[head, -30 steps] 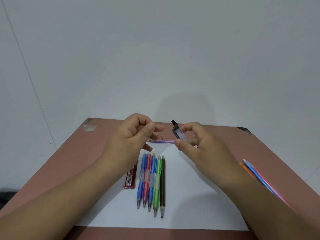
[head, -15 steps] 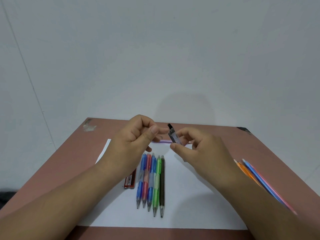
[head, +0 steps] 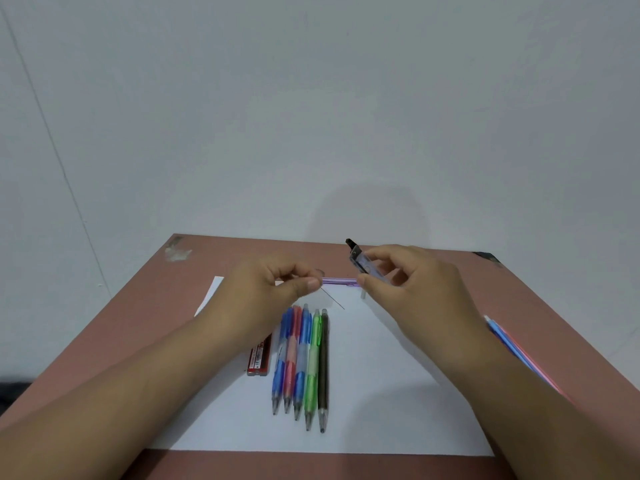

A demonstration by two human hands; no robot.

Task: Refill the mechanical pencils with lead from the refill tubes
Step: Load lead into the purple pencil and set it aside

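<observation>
My right hand [head: 412, 289] holds a clear lead refill tube [head: 363, 263], tilted, its black cap hanging open at the upper left end. My left hand [head: 273, 292] pinches one thin dark lead [head: 332, 298] between thumb and forefinger; the lead slants down to the right over the paper. A purple mechanical pencil [head: 339, 280] lies crosswise on the paper between the two hands. Several mechanical pencils [head: 300, 362] in blue, red, green and dark colours lie side by side on the white paper [head: 374, 403], tips toward me. A red refill tube [head: 259, 358] lies left of them.
The brown table [head: 138, 327] stands against a pale wall. More pencils [head: 512, 348] in blue and pink lie near the table's right edge, partly behind my right forearm. A small clear piece [head: 362, 293] stands on the paper under my right hand.
My hands have moved apart: the left now pinches a single lead, clear of the tube. The right hand with the tube has shifted right and slightly up.
</observation>
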